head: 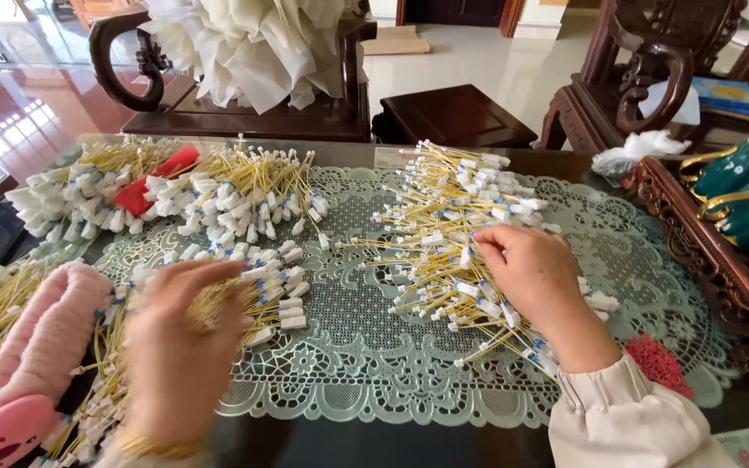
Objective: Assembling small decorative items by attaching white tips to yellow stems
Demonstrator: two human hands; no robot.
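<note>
The right hand (537,279) pinched thin yellow wires with white plug ends (452,234) from the loose pile on the pale green lace mat (348,347). The blurred left hand (179,351) clutched a near-left bundle (253,299); its fingers' state I couldn't tell.

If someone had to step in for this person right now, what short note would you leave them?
Left hand: blurred, resting on a gathered bunch of yellow wires with white plugs; whether it grips them is unclear.
Right hand: fingers down in the loose heap of wires on the lace mat; its grip is unclear too.
Done, it seems: lined-up bunches at the far left, one lot with a red band lying on it.
Left: the loose heap looks unsorted.
Nearby: pink plush item, small red pile, green teapots on a wooden tray.
</note>
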